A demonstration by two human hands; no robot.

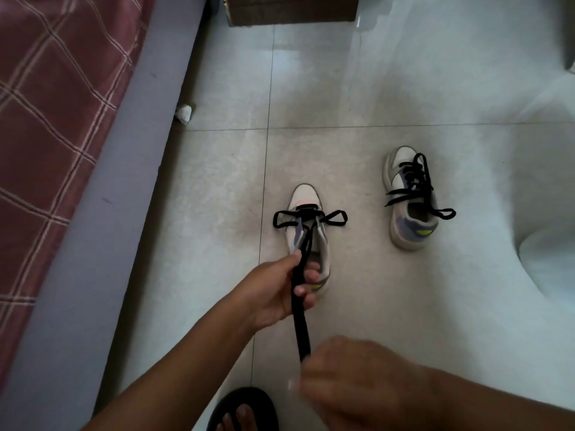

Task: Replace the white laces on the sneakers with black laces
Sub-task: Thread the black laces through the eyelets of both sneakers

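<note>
Looks like a home bedroom: bed (102, 197) with plaid maroon sheet (53, 104) along the left, glossy pale tiled floor (357, 88), cardboard box (292, 9) at the far edge, sneakers (410, 200) left out, sandalled foot (242, 412) nearest.

Open tiled floor (342, 290) between both sneakers (306, 231) (410, 200); bed edge (118, 197) crowding left.

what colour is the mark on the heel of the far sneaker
Yellow-green, on the far sneaker's purple-grey heel panel; seen in the head view.

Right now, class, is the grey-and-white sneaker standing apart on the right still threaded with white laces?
No: the grey-and-white sneaker on the right carries black laces criss-crossed over its tongue, with loose ends trailing onto the tiled floor.
</note>
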